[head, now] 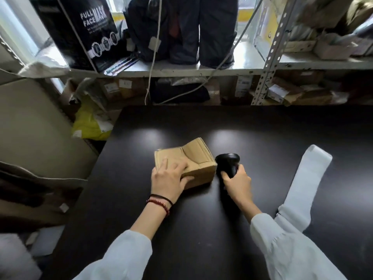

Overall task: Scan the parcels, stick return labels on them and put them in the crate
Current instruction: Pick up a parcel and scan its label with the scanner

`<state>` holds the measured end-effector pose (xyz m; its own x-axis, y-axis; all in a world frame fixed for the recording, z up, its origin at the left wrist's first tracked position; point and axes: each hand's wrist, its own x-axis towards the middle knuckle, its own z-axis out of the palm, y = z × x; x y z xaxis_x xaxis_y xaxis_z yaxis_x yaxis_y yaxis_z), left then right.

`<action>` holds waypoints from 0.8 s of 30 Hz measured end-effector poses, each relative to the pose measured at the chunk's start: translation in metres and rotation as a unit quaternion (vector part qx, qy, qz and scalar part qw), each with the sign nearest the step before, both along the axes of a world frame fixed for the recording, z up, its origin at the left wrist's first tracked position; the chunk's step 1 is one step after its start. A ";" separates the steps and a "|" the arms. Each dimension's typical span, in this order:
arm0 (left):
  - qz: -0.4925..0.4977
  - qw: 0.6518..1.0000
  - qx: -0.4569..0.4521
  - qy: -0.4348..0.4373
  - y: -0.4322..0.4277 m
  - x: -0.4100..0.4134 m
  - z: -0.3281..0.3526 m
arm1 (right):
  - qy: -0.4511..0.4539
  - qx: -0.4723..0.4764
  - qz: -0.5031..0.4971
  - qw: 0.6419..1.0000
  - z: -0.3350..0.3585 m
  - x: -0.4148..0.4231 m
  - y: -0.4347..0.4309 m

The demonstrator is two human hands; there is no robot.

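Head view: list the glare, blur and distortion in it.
Head view: two pale glare patches on the black table beyond the parcel; the window at upper left blown out; the shelf upright leans from wide-angle distortion; upper right corner smeared; right hand on the scanner slightly soft.

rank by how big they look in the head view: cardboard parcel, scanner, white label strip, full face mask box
1. full face mask box
2. cardboard parcel and white label strip, about alike
3. scanner
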<state>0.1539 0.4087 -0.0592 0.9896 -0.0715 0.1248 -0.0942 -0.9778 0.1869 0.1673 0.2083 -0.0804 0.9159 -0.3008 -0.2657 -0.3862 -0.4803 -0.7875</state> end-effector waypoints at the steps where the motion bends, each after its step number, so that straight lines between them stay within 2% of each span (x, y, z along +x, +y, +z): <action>1: 0.005 1.000 -0.009 -0.003 -0.003 -0.012 0.006 | 0.000 -0.003 0.004 1.000 -0.001 -0.005 -0.004; 5: 0.017 0.999 0.007 0.026 -0.013 -0.045 0.044 | -0.002 -0.040 0.026 0.999 -0.002 -0.031 -0.017; 7: 0.030 0.996 0.017 0.079 -0.014 -0.044 0.059 | 0.002 -0.039 0.027 0.999 -0.004 -0.043 -0.021; 10: 0.047 0.990 -0.024 0.133 -0.012 -0.027 0.069 | 0.008 -0.036 0.033 0.999 -0.006 -0.051 -0.025; 12: 0.056 0.992 -0.032 0.110 -0.014 -0.015 0.068 | 0.008 -0.042 0.039 0.998 -0.005 -0.054 -0.026; 15: 0.059 0.996 0.025 0.055 -0.023 -0.004 0.062 | 0.009 -0.037 0.040 0.998 -0.005 -0.061 -0.029; 21: 0.077 0.988 0.105 0.079 -0.039 0.009 0.053 | 0.012 -0.019 0.036 0.999 -0.005 -0.064 -0.030; 24: 0.079 0.993 0.063 0.064 -0.034 0.021 0.054 | 0.012 0.018 0.027 0.999 -0.009 -0.062 -0.034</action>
